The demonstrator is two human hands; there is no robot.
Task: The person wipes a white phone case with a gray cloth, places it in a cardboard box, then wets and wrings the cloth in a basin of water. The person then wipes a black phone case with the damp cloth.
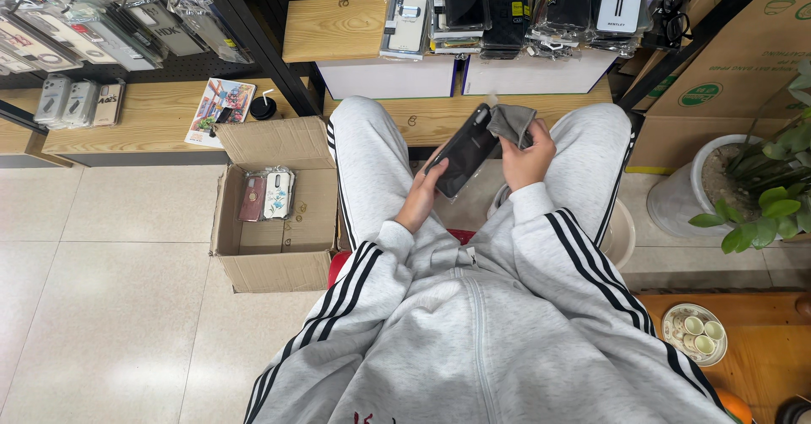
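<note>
Shop floor: open cardboard box (pixel 274 213) sits beside left hand (pixel 420 201).

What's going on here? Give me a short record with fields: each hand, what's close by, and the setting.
Left hand: the left hand holds a black phone case in a clear sleeve from below.
Right hand: the right hand grips a grey cloth at the case's upper end.
Posture: seated, in a grey tracksuit with black stripes.
Nearby, left: an open cardboard box on the floor, with a few packaged phone cases inside.
Nearby, right: a potted plant; a tray of small cups.
Setting: wooden shelves with hanging packaged cases.
</note>
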